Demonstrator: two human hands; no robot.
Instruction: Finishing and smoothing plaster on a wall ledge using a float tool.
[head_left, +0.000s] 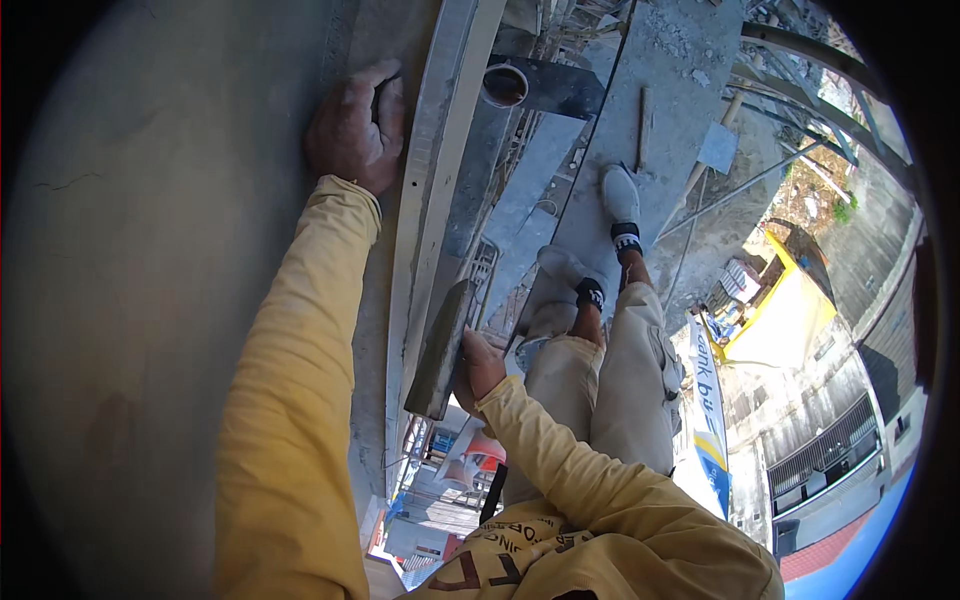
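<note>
My left hand (358, 130) rests against the smooth grey wall (150, 250), its fingers curled in beside a long pale straight bar (425, 170) that runs along the wall's edge. Whatever those fingers may hold is hidden. Lower down, my right hand (484, 366) is closed on a plastering trowel (441, 352). The trowel's long grey blade stands tilted next to the bar's lower stretch, and its handle is mostly covered by the hand. I cannot tell whether the blade touches the bar.
I stand high on a narrow scaffold plank (590, 215) strewn with rubble. A wooden stick-like handle (645, 130) lies ahead of my foot. A round container (505, 85) sits by a dark board (565, 88). Scaffold poles (740, 190) cross at right, above a yellow tarp (790, 315) far below.
</note>
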